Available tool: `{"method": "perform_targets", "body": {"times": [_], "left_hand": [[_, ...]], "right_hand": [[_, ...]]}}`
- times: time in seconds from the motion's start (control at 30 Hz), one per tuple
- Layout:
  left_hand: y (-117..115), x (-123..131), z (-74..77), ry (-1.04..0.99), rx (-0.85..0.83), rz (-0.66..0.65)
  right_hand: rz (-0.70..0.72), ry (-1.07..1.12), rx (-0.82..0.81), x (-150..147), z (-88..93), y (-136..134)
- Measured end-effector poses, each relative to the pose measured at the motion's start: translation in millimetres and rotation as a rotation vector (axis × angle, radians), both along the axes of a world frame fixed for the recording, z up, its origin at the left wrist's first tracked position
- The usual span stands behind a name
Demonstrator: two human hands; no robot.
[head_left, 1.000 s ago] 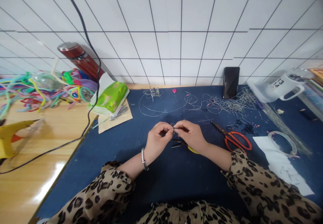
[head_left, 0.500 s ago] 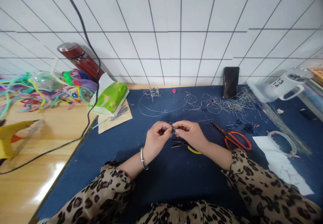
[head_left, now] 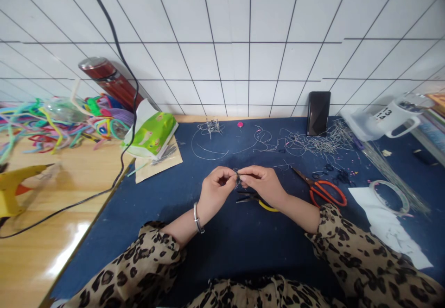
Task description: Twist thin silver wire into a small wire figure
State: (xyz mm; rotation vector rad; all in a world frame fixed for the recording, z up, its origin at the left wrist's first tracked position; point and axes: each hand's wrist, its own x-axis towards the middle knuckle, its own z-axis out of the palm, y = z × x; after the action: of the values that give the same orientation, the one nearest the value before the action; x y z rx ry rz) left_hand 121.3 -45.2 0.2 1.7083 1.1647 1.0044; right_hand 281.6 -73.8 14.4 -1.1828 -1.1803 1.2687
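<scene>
My left hand [head_left: 216,188] and my right hand [head_left: 263,185] meet in front of me, each pinching a small piece of bent wire [head_left: 238,181] between thumb and fingertips. Fingers cover most of that wire, so its shape is hard to make out. Partly under my right hand, yellow-handled pliers [head_left: 248,198] lie on the dark blue mat [head_left: 222,248]. Orange-handled scissors [head_left: 321,191] rest to the right of that hand. Beyond both hands, a small wire frame [head_left: 212,126] stands beside a pink round-headed piece [head_left: 240,124].
Tangled wire [head_left: 316,141] lies below a black phone [head_left: 318,113] leaning on the wall. A tape roll [head_left: 389,198], a white mug [head_left: 396,116] and straight wires [head_left: 396,178] are at right. A tissue pack [head_left: 151,134], a glue gun [head_left: 17,187] and a black cable [head_left: 120,160] are at left.
Both hands stay almost in the same place. The fingertips shift very slightly on the wire; nothing else visibly moves.
</scene>
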Motion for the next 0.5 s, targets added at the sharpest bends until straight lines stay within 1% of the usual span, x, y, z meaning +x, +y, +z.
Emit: {"method": "perform_targets", "body": {"times": [0.13, 0.33, 0.5], "left_hand": [[-1.1, 0.3, 1.9, -0.001, 0.003, -0.004], [-1.8, 0.6, 2.1, 0.003, 0.011, -0.013], [-2.0, 1.0, 1.6, -0.011, -0.033, -0.014]], "right_hand": [[-0.01, -0.026, -0.009, 1.4, -1.3, 1.2], [-0.026, -0.054, 0.022, -1.5, -0.4, 0.1], [-0.049, -0.14, 0.057, -2.3, -1.0, -1.3]]}}
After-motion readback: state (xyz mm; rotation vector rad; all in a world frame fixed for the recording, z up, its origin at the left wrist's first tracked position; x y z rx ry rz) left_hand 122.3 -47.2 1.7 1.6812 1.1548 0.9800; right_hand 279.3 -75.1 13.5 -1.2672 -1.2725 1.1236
